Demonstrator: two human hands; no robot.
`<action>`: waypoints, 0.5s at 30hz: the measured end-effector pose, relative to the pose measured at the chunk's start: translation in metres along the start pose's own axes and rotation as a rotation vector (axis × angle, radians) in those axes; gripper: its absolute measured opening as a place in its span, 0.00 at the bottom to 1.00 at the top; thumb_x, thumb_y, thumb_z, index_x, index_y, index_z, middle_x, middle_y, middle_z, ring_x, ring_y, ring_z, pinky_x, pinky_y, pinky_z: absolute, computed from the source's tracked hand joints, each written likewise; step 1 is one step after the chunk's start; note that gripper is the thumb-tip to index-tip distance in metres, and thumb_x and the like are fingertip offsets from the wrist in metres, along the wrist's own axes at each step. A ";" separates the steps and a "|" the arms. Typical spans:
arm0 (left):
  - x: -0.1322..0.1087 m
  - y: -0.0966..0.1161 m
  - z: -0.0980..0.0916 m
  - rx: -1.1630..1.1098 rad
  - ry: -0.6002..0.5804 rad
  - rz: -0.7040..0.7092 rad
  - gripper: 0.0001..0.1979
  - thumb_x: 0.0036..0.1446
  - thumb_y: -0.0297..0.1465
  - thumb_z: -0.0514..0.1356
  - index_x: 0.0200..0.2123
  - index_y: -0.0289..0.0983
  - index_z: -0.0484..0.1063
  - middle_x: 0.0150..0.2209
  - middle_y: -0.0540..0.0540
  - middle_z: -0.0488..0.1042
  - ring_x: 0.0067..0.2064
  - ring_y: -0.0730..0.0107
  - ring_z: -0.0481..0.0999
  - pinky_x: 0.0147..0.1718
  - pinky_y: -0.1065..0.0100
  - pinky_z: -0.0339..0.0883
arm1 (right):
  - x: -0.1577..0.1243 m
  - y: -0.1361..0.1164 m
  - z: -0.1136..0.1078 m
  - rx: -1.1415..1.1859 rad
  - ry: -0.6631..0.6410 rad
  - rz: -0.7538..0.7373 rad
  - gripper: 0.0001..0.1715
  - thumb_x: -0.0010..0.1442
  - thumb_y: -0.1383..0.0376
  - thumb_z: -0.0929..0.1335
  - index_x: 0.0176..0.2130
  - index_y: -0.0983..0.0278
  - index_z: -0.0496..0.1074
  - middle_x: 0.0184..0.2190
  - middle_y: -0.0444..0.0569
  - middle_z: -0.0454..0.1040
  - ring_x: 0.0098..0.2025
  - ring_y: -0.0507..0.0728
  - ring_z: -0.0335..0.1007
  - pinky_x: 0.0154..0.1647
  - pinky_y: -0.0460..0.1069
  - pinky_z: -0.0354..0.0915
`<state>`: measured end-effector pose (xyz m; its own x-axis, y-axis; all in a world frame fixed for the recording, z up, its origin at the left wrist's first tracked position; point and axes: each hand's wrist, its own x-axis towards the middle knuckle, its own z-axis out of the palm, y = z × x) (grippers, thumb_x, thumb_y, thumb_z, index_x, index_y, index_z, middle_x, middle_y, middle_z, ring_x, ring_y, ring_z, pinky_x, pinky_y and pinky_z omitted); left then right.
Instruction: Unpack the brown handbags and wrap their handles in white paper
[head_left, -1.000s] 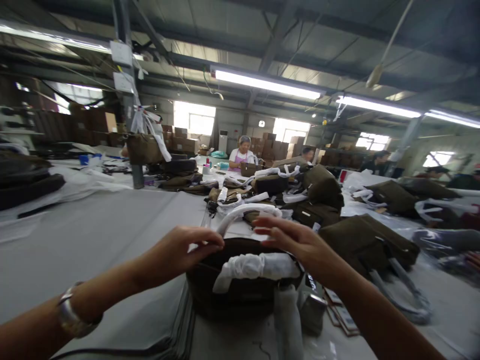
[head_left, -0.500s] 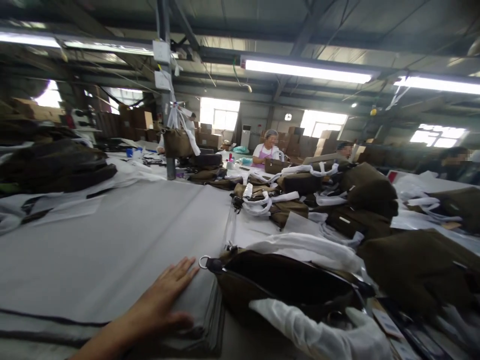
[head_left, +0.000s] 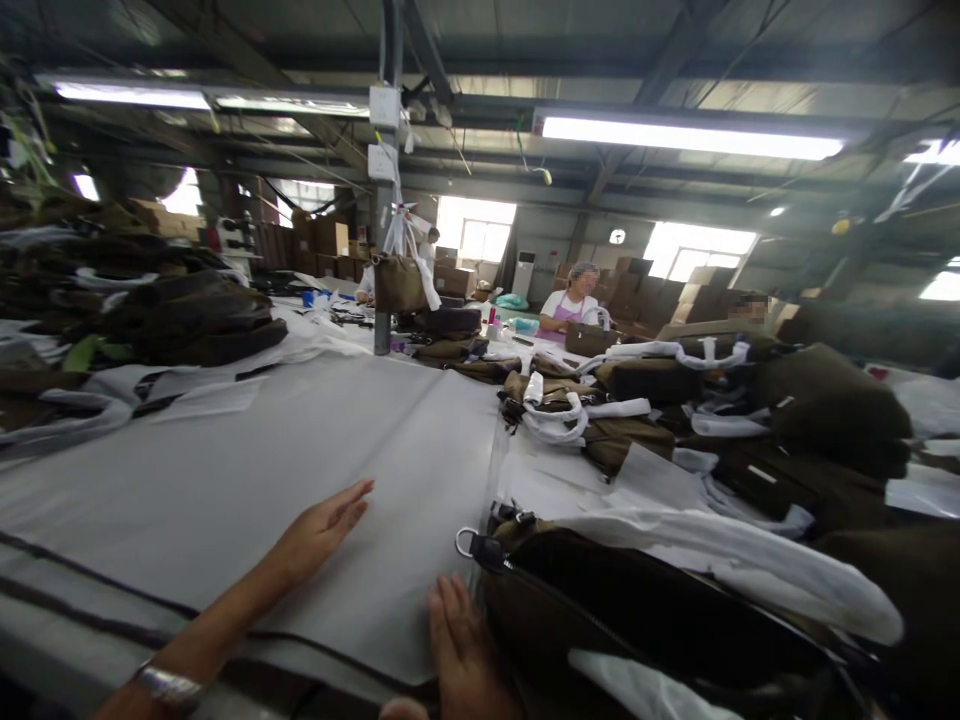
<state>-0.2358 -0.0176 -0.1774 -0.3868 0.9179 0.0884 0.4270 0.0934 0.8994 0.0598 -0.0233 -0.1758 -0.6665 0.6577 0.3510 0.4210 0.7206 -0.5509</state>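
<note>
A stack of large pale sheets (head_left: 300, 430) lies in front of me. Over it my left hand (head_left: 322, 530) is held with its fingers stretched out, nothing in it; whether it touches the top sheet I cannot tell. My right hand (head_left: 466, 645) has its fingers extended at the right edge of the stack, close beside a dark olive handbag (head_left: 540, 600). That bag gapes at its zipped top, with a metal ring (head_left: 466, 542) at one end and a white-wrapped handle (head_left: 735, 550) across it. Part of the bag is cut off at the bottom.
More olive bags (head_left: 637, 440) with wrapped handles crowd the right side of the table. Another dark pile (head_left: 187, 310) stands at the left. A metal post (head_left: 382, 330) rises ahead, with a bag (head_left: 401, 283) hanging on it. Beyond it, a person in a pink apron (head_left: 559, 325) handles a bag.
The view has swung left, so the surroundings sit further right. My left hand has moved away from the bag's ring end, and my right hand has come into view beside the bag.
</note>
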 end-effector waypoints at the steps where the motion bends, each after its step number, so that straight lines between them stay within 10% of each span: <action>1: 0.003 -0.009 -0.001 -0.018 0.028 -0.024 0.46 0.53 0.63 0.57 0.61 0.32 0.72 0.63 0.38 0.70 0.67 0.47 0.66 0.70 0.51 0.50 | 0.005 0.006 0.013 -0.097 0.020 0.039 0.42 0.64 0.49 0.70 0.67 0.71 0.65 0.68 0.62 0.60 0.69 0.72 0.56 0.71 0.60 0.55; 6: 0.002 -0.030 0.002 -0.175 0.079 -0.100 0.41 0.60 0.60 0.52 0.62 0.33 0.69 0.63 0.38 0.71 0.61 0.53 0.74 0.65 0.52 0.63 | 0.027 0.015 0.051 -0.206 0.008 0.095 0.42 0.63 0.52 0.70 0.67 0.73 0.63 0.68 0.62 0.57 0.71 0.74 0.52 0.72 0.62 0.53; 15: 0.009 -0.006 0.003 -0.055 -0.024 -0.067 0.43 0.55 0.65 0.51 0.54 0.34 0.77 0.57 0.40 0.77 0.61 0.52 0.74 0.67 0.55 0.59 | 0.069 -0.025 0.047 0.113 -0.208 0.073 0.61 0.60 0.39 0.68 0.71 0.79 0.49 0.73 0.65 0.44 0.75 0.72 0.37 0.75 0.61 0.41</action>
<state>-0.2392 -0.0087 -0.1833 -0.3931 0.9193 0.0172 0.3550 0.1345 0.9252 -0.0262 -0.0064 -0.1734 -0.7539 0.6395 0.1505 0.4090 0.6361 -0.6542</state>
